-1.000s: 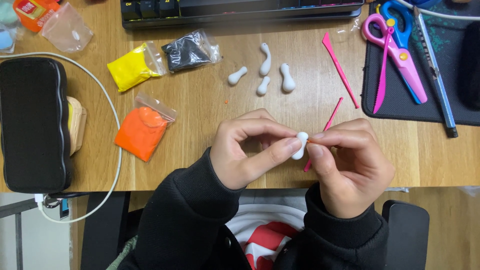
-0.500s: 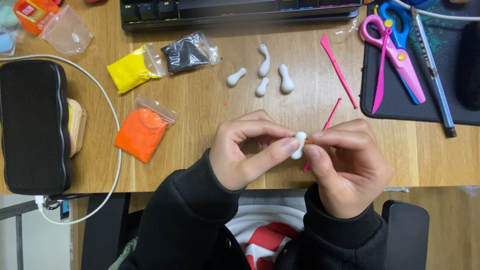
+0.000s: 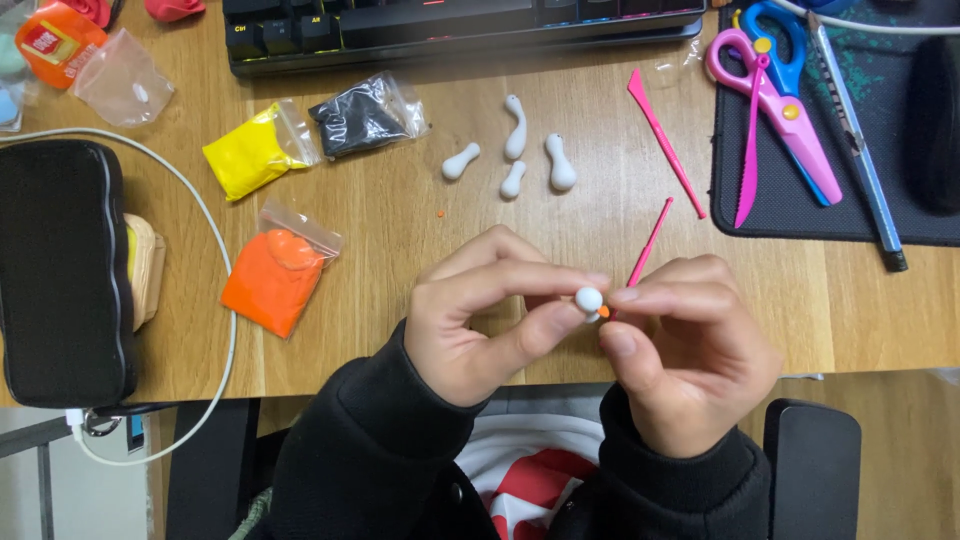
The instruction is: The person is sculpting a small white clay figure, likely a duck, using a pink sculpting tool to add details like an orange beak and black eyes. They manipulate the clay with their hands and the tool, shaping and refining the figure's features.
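Close in above the desk edge: left hand (image 3: 480, 320) pinching a small white clay ball (image 3: 589, 299) between thumb and fingertips. Right hand (image 3: 685, 350) pressed up against it, thumb and forefinger nipping a tiny orange bit (image 3: 604, 312) at the ball's side. Just behind, a thin pink stick (image 3: 650, 243) on the wooden desk (image 3: 400, 220). Off left, an orange clay bag (image 3: 272, 280). Farther back, four white clay pieces (image 3: 512, 160) (bowling-pin shapes), yellow (image 3: 250, 152) and black (image 3: 365, 115) bags, then a keyboard (image 3: 460, 25).

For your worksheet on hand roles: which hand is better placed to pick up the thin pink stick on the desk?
Probably the right hand: the pink stick lies just beyond its fingers, while the left hand grips the white clay piece.
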